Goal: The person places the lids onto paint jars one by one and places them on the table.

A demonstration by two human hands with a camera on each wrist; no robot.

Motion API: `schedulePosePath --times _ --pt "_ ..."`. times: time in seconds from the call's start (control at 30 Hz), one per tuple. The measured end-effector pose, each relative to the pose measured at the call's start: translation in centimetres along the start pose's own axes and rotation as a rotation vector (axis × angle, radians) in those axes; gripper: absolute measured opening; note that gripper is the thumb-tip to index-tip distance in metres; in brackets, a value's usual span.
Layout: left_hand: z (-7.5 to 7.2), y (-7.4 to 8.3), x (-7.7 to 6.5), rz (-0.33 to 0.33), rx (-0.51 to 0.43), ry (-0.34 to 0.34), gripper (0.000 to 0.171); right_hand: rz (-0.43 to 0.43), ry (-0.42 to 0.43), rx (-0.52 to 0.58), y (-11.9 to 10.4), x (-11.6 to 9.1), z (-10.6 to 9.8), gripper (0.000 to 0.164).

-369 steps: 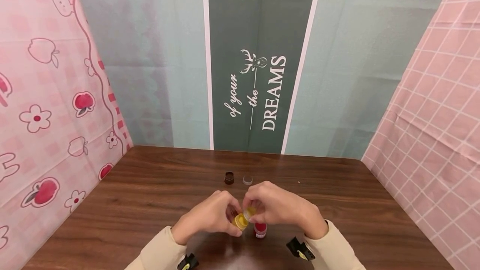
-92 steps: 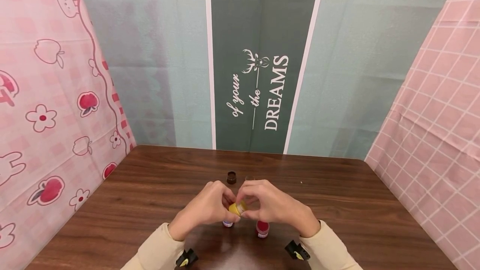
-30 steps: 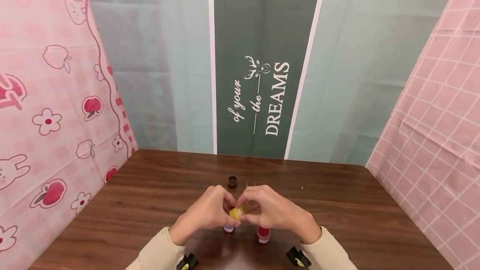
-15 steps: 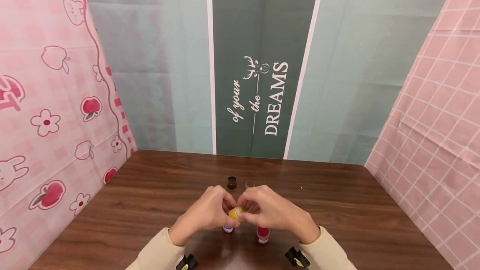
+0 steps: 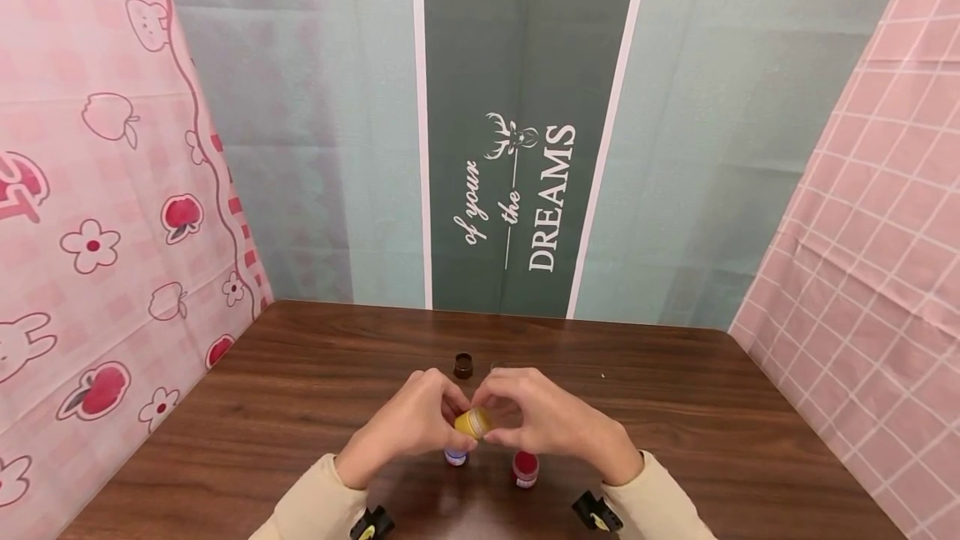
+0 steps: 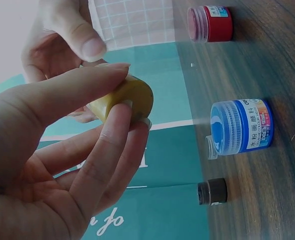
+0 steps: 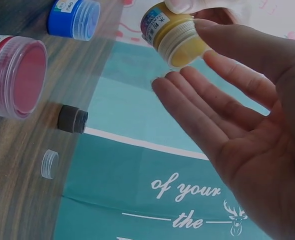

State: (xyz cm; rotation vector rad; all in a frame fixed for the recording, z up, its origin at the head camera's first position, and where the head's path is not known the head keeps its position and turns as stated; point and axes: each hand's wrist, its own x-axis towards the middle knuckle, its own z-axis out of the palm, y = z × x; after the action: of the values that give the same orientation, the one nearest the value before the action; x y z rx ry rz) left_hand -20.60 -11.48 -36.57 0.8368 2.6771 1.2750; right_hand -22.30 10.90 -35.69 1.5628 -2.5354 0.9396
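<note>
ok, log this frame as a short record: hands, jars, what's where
left hand: holding yellow jar, tilted, off the table
right hand: at the yellow jar's clear lid; whether it grips is unclear
yellow jar lid: on; tightness can't be judged
standing on table: red jar, blue jar, both lidded
head view occlusion: left hand partly covers blue jar
farther back on table: small dark container; clear ring-like piece beside it, apart

L grip [image 5: 414, 417] curled in a pinch, R grip [image 5: 542, 415] nr it w/ fingers mostly straight.
</note>
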Motion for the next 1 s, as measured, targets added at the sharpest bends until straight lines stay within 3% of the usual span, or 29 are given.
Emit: schedulePosePath --times 0.33,0.6,1.0 --pt "0.03 0.2 0.0 0.0 0.006 -0.004 0.021 -0.036 0.0 -0.009 0.1 0.12 0.22 0.03" --pt "0.08 0.2 0.05 -0.007 0.007 -0.007 0.018 0.026 -0.021 0.053 0.02 0.08 0.33 0.021" --pt "0.23 0.29 0.08 0.003 0.015 -0.001 0.019 0.083 -0.036 0.051 -0.03 0.13 0.23 0.014"
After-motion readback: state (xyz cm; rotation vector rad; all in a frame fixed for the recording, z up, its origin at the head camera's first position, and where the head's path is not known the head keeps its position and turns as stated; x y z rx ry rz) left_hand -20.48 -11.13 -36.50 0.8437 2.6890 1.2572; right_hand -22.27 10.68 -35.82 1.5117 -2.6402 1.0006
